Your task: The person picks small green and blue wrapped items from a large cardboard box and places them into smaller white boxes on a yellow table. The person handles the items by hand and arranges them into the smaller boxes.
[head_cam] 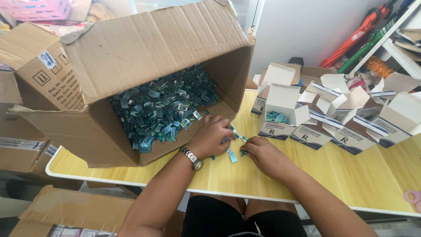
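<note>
While one big cardboard carton lies tipped on its side on the bench, spilling uncounted teal sachets, about seven small white boxes stand open to the right. Both hands, left hand and right hand, pinch loose sachets; one sachet lies between the fingers, long axis roughly upright.

1 head view — looks down, near table.
</note>
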